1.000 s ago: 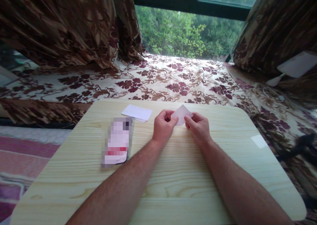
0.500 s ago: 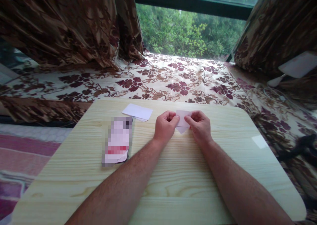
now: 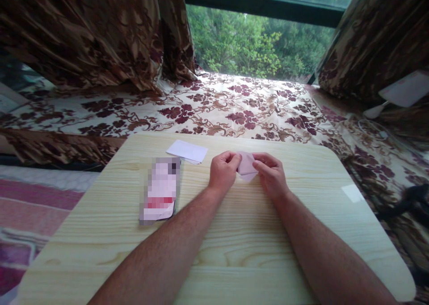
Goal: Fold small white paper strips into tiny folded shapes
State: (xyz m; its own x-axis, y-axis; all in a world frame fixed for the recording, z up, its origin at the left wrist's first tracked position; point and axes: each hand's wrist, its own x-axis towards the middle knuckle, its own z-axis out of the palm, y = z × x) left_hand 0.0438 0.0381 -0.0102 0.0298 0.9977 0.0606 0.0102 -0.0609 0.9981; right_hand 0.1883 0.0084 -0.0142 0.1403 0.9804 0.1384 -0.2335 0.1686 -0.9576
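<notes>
A small folded piece of pale paper (image 3: 247, 163) is held between my two hands, above the far middle part of the table. My left hand (image 3: 224, 170) pinches its left edge between thumb and fingers. At its right side, my right hand (image 3: 272, 173) grips the edge with thumb and forefinger. A pointed flap shows below the paper's lower edge. The fingertips behind the paper are hidden. Left of my hands lies a small stack of white paper sheets (image 3: 188, 151).
A phone-shaped item with a blurred surface (image 3: 161, 186) lies left of my forearm on the wooden table (image 3: 248, 247). A small white patch (image 3: 351, 193) shows near the right edge. Beyond the table is a flowered cloth (image 3: 214, 103); a white lamp (image 3: 405, 89) stands at right.
The paper has tilted and turned slightly between my hands. My right thumb and fingers have shifted along its right edge; my left hand keeps its pinch.
</notes>
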